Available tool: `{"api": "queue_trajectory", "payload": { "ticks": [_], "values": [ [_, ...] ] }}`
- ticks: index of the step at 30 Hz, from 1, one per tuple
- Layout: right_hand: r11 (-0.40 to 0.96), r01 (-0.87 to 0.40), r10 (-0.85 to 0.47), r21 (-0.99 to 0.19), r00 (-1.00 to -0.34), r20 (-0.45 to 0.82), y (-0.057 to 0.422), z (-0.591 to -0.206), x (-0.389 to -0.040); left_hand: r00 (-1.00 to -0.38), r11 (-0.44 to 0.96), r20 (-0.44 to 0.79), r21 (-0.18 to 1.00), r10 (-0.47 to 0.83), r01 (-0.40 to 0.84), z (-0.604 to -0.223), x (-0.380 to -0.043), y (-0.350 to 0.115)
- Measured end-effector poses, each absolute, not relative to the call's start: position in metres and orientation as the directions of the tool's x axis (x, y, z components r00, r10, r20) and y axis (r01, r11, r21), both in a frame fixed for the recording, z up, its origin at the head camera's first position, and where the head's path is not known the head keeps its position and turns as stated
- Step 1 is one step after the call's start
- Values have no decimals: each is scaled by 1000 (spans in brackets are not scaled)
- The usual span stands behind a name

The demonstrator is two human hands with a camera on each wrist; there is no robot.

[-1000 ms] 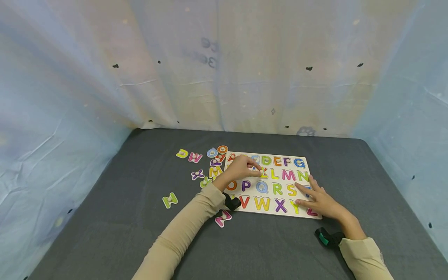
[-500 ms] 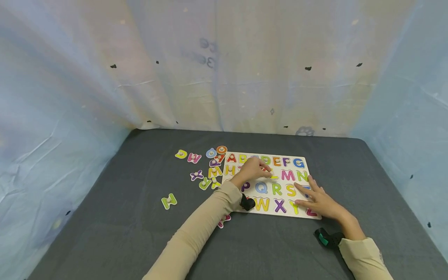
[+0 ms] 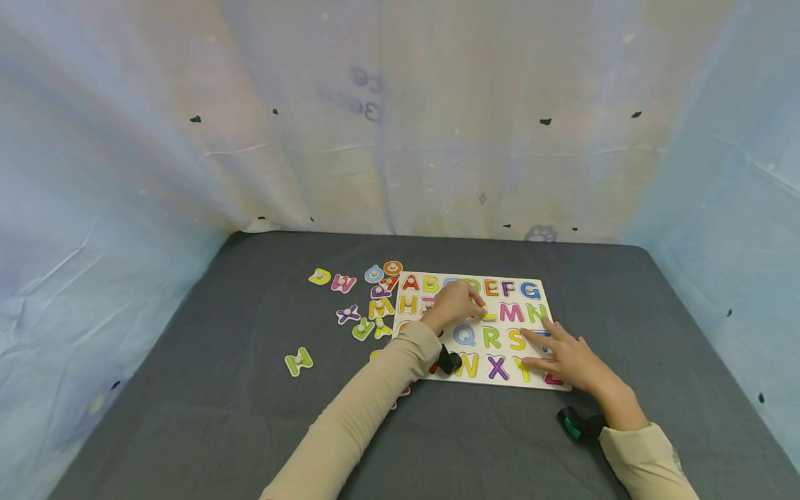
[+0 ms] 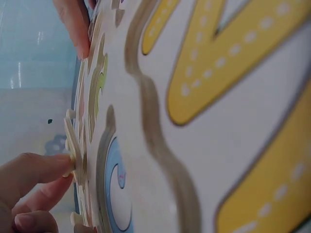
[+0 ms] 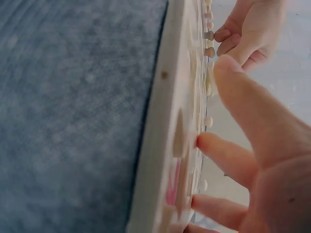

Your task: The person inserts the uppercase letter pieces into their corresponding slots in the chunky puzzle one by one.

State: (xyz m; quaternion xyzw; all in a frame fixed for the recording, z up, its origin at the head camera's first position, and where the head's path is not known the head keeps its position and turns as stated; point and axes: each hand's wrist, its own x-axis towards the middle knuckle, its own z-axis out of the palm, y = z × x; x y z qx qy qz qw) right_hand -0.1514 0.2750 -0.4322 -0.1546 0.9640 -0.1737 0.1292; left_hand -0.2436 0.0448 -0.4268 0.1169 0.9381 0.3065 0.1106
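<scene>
A white wooden alphabet puzzle board (image 3: 507, 380) lies on the dark table, its recesses printed with coloured letters. Over its second row is my left hand (image 3: 456, 303); in the left wrist view its thumb and finger pinch the knob of a letter piece (image 4: 73, 141) seen edge-on, close against the board by the L place. Which letter it is, I cannot tell. My right hand (image 3: 575, 359) rests on the board's right end with fingers spread, near S, Y and Z. Knobbed pieces fill A (image 3: 410, 282), B (image 3: 430, 283) and H (image 3: 407, 304).
Left of the board lie several loose knobbed letters, among them a purple X (image 3: 348, 314), a pink piece (image 3: 343, 282), a blue round piece (image 3: 373, 273) and a green piece (image 3: 298, 362). My left sleeve (image 3: 362, 399) partly covers other pieces near the board's lower left. A fabric curtain (image 3: 425, 173) stands behind.
My left hand has moved right along the second row, from the K place to about the L place, with fingers still pinching. My right hand stays on the board.
</scene>
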Motion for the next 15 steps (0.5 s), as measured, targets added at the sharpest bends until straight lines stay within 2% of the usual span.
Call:
{"api": "queue_trajectory", "payload": {
  "ticks": [4, 15],
  "values": [
    [885, -286, -367, -368, -914, -172, 273, -430, -150, -951, 796, -146, 590, 272, 137, -425, -244, 45],
    [839, -264, -399, -476, -893, -209, 273, -425, -150, -954, 836, -129, 522, 272, 168, -426, -246, 46]
  ]
}}
